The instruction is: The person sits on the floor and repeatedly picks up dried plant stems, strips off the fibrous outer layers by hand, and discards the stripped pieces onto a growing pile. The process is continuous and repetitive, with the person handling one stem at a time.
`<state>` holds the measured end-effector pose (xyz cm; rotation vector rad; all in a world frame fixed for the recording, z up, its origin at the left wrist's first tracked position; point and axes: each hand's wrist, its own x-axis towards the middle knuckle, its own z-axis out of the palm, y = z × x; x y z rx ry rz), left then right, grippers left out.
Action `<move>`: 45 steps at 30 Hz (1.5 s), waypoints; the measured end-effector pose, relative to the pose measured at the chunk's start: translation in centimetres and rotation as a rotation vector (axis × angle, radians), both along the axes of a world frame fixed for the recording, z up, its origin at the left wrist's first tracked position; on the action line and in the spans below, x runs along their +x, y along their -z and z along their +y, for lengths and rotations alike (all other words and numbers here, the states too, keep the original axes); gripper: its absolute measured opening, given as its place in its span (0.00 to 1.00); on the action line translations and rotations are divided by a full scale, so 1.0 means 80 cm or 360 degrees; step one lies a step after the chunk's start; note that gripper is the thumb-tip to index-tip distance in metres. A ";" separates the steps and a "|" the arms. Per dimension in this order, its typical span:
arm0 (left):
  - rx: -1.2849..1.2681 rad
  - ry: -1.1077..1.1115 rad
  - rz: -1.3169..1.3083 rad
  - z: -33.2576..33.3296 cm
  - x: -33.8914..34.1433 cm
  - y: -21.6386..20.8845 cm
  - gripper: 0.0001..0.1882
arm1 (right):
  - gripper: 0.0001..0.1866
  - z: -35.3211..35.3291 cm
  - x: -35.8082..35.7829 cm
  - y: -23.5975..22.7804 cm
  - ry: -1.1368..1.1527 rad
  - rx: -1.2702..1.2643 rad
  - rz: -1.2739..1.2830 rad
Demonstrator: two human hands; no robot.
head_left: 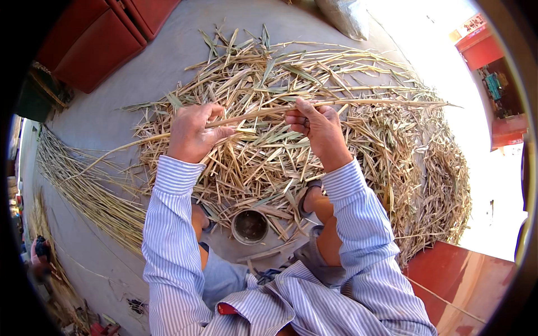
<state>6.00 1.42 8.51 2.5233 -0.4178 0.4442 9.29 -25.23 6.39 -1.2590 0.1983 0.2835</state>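
A long dry yellow stalk (255, 115) stretches across in front of me above a heap of straw. My left hand (190, 133) has it in its fingers, and a thin length of the stalk trails out to the left past the wrist. Farther along, my right hand (318, 130) pinches the same stalk between thumb and fingers, with its thin tip running off to the right. Below both hands lies the heap of cut stalks and dry leaves (252, 162), some pieces still greenish. Between my feet stands a small round metal bowl (250, 227), dark inside.
At left, a bundle of long thin stalks (92, 187) lies on the grey floor (151, 73). Red furniture (106, 47) stands at the upper left. A pale sack (346, 17) sits at the back. Finer dry scraps (443, 190) spread at right, near a red surface (448, 280).
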 end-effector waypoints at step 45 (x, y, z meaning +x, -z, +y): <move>0.0227 0.0132 -0.0415 -0.037 -0.009 0.016 0.11 | 0.13 0.025 -0.008 0.016 -0.0207 0.0297 -0.0140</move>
